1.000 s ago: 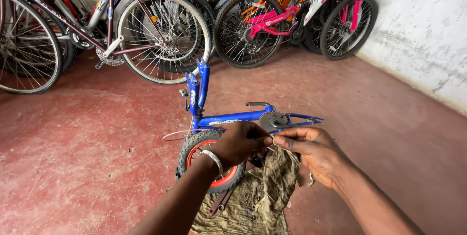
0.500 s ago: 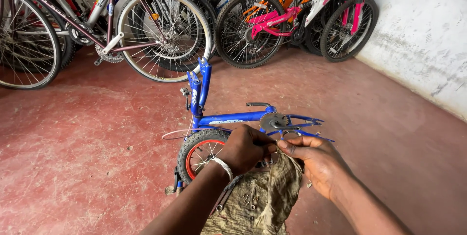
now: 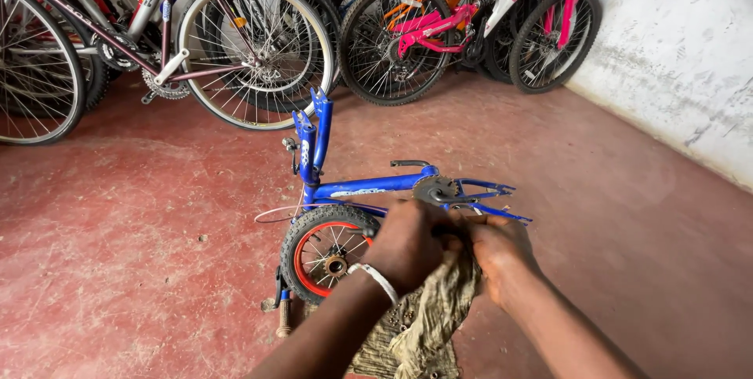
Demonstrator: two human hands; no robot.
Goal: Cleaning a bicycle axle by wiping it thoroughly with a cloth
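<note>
My left hand and my right hand are pressed together low in the middle of the view, both closed on a dirty olive rag that hangs down between them. A silver bracelet circles my left wrist. Just beyond my hands a small blue child's bicycle frame stands upside down on the floor, its fork pointing up and its chainring near my fingers. A small black tyre with a red rim sits beside my left hand.
Red concrete floor all around. Several full-size bicycles lean in a row along the back; a pink and white one stands at the right. A white rough wall runs along the right side.
My hands have come closer together and bunched the rag tighter between them. The view has shifted slightly, with the blue frame sitting higher above my hands.
</note>
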